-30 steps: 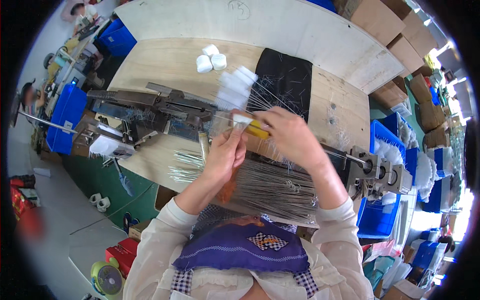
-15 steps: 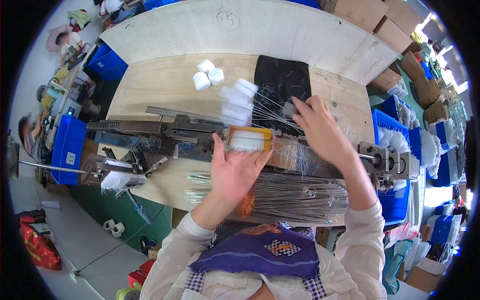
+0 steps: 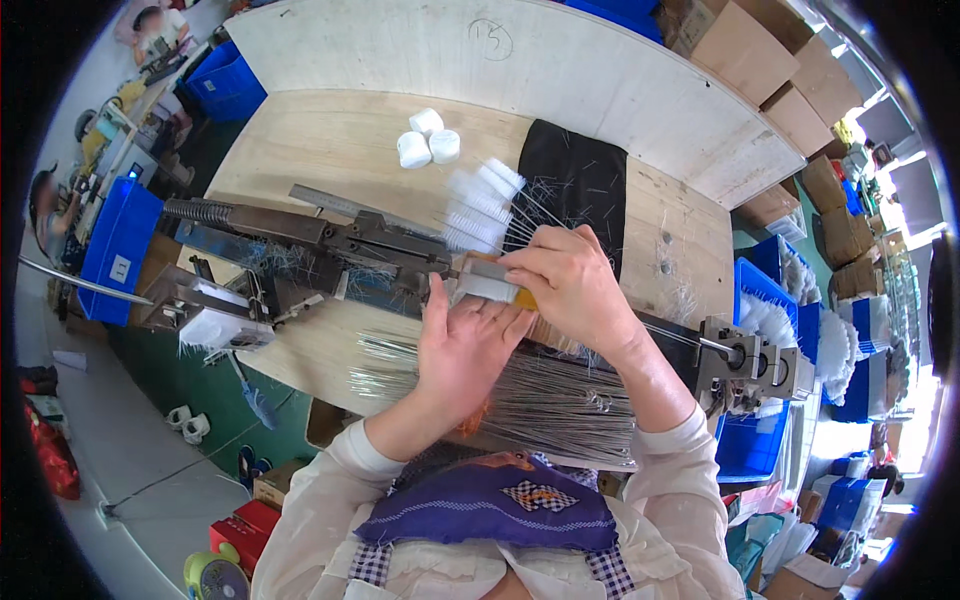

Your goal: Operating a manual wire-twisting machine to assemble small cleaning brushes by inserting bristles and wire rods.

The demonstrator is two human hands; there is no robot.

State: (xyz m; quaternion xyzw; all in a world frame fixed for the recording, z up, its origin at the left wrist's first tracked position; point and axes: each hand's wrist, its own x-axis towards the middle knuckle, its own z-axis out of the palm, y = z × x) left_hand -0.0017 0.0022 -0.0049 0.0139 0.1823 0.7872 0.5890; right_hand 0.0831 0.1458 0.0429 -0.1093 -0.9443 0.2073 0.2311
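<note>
My right hand (image 3: 578,290) grips a small grey block (image 3: 489,281) and holds it over a yellow open-topped box (image 3: 524,298) of white bristles. The block and fingers hide most of the bristles. My left hand (image 3: 460,350) lies palm up at the near side of the box, fingers stretched against its front and thumb raised at the left. Just left of the box is the dark metal clamp of a long machine (image 3: 390,246). Finished white brushes with wire stems (image 3: 475,215) lie behind the box.
A bundle of wire stems (image 3: 570,400) lies nearest me. Three white rolls (image 3: 427,140) stand at the back left, and a black cloth (image 3: 580,180) with loose bristles lies at the back. Blue bins (image 3: 750,440) flank the bench. A metal chuck (image 3: 750,360) sits at the right.
My right hand has moved left and toward me, bringing the grey block from above the black cloth onto the box. My left hand stays at the box. The whole view has shifted slightly.
</note>
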